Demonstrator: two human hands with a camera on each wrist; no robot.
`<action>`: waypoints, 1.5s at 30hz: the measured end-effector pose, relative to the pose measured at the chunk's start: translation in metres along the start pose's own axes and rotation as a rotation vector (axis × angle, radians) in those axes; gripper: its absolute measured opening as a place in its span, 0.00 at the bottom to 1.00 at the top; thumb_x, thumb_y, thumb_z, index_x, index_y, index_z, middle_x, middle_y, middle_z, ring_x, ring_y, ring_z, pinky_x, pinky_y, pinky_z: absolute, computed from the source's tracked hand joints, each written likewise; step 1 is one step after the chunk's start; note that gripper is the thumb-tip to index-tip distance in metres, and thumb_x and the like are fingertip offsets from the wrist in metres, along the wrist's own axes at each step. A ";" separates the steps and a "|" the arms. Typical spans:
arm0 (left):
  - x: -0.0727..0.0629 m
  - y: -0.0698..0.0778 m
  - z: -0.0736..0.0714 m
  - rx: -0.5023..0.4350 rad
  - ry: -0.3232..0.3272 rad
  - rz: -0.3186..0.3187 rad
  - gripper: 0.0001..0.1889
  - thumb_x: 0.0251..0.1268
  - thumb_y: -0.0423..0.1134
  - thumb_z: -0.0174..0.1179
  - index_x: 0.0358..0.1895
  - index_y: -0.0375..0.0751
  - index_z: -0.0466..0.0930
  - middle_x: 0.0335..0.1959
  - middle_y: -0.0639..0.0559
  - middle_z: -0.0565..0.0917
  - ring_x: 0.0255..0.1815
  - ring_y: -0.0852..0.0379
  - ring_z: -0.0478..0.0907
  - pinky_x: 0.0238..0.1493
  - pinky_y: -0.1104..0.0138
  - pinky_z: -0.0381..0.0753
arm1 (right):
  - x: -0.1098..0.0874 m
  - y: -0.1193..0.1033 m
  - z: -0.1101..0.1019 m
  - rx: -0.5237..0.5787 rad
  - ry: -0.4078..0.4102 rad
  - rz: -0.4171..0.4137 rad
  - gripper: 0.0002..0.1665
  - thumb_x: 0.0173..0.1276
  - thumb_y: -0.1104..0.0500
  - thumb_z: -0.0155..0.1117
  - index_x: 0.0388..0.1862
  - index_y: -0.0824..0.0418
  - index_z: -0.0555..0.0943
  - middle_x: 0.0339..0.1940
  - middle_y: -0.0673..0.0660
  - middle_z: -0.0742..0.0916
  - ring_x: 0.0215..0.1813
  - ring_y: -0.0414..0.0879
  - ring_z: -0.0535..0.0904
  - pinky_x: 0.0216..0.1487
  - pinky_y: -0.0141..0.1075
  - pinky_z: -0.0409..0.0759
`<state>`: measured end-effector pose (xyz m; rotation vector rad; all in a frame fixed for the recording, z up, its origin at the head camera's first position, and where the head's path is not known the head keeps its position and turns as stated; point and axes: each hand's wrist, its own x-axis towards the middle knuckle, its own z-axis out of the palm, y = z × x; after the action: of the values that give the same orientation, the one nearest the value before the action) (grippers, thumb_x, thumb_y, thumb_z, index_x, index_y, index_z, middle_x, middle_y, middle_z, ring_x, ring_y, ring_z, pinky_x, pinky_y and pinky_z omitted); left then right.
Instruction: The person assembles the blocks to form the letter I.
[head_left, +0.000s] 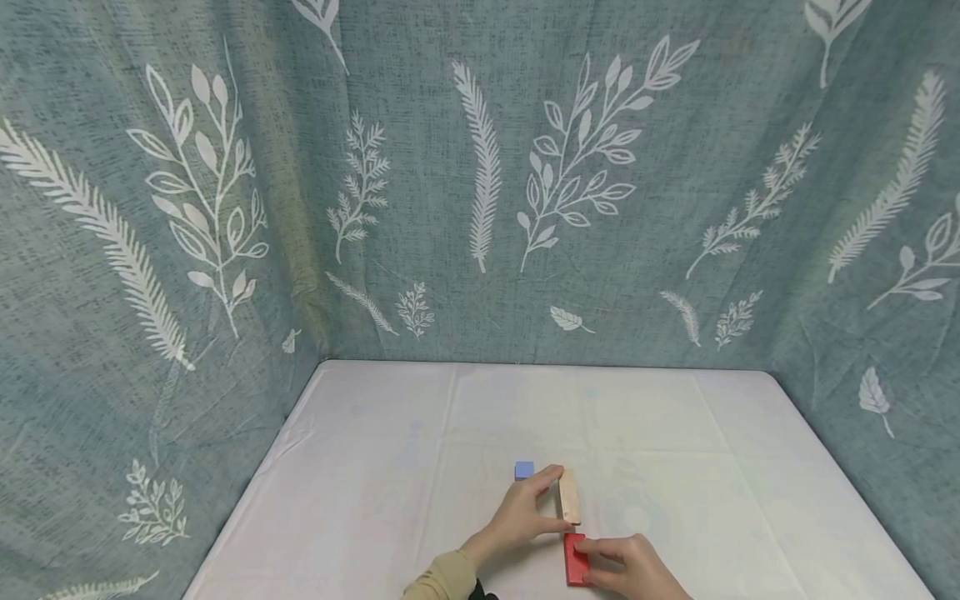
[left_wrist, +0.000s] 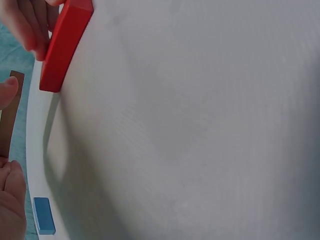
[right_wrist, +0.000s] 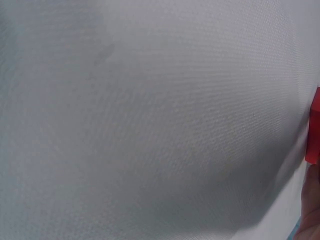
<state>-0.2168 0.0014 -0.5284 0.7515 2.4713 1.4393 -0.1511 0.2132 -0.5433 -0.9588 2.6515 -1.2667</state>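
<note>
Well short of the worktop's (head_left: pixel 375 433) far edge, left hand (head_left: pixel 519 510) has the wood block (head_left: pixel 570 497) by its ends, finger and thumb spread wide, probably for tilt control. Right hand (head_left: pixel 632 565), spread less, grips the red block (head_left: pixel 574 562), likely steadying it; blue block (head_left: pixel 524 470) sits just beyond the left.

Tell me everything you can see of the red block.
The red block is a plain rectangular bar, one colour throughout, with flat faces and straight edges; it looks like painted wood, though that cannot be confirmed. Its length runs roughly front to back over the near part of the white cloth. The right grip holds it from the right. It sits just nearer the viewer than the pale block, apart from it. Whether it rests on the cloth or is slightly raised is unclear.
</note>
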 end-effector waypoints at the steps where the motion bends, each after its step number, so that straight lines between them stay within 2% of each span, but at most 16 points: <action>1: 0.000 -0.001 0.000 0.007 -0.002 -0.005 0.41 0.46 0.38 0.74 0.66 0.31 0.66 0.68 0.40 0.69 0.70 0.44 0.65 0.68 0.64 0.71 | 0.000 0.000 0.000 0.000 0.002 -0.003 0.19 0.61 0.55 0.68 0.46 0.67 0.84 0.43 0.61 0.88 0.49 0.36 0.82 0.44 0.22 0.82; 9: 0.002 -0.006 0.000 0.016 -0.012 0.004 0.41 0.45 0.39 0.75 0.65 0.31 0.67 0.67 0.40 0.71 0.69 0.44 0.66 0.68 0.62 0.72 | 0.000 0.002 0.001 -0.004 -0.012 0.032 0.20 0.61 0.52 0.68 0.47 0.65 0.84 0.44 0.59 0.88 0.50 0.36 0.82 0.45 0.22 0.82; 15: 0.005 -0.011 0.001 0.007 -0.015 0.002 0.41 0.43 0.36 0.75 0.64 0.30 0.68 0.66 0.38 0.71 0.68 0.43 0.67 0.68 0.61 0.71 | 0.000 0.002 0.001 -0.010 -0.017 0.046 0.21 0.61 0.52 0.67 0.47 0.64 0.84 0.45 0.59 0.88 0.50 0.36 0.82 0.45 0.23 0.82; 28: 0.006 -0.017 0.005 -0.093 -0.066 -0.047 0.40 0.44 0.33 0.74 0.64 0.28 0.67 0.67 0.36 0.70 0.69 0.43 0.66 0.68 0.65 0.71 | -0.001 0.003 0.002 0.010 -0.003 0.046 0.21 0.61 0.52 0.67 0.48 0.65 0.84 0.45 0.61 0.88 0.50 0.37 0.82 0.45 0.23 0.83; 38: 0.009 -0.015 0.003 -0.089 -0.111 -0.093 0.39 0.45 0.34 0.74 0.64 0.30 0.69 0.66 0.37 0.71 0.69 0.44 0.67 0.68 0.66 0.72 | -0.001 0.002 0.002 0.005 -0.006 0.068 0.22 0.61 0.51 0.67 0.48 0.64 0.84 0.44 0.59 0.89 0.49 0.35 0.83 0.45 0.24 0.84; 45: 0.012 -0.014 0.006 -0.087 -0.127 -0.083 0.38 0.44 0.34 0.74 0.63 0.29 0.70 0.65 0.37 0.72 0.68 0.45 0.68 0.67 0.70 0.72 | 0.000 0.000 0.001 0.033 -0.030 0.124 0.23 0.61 0.49 0.67 0.49 0.64 0.84 0.45 0.58 0.88 0.49 0.36 0.83 0.45 0.32 0.87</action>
<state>-0.2291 0.0061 -0.5424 0.6926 2.3019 1.4132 -0.1508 0.2123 -0.5442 -0.7896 2.6126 -1.2552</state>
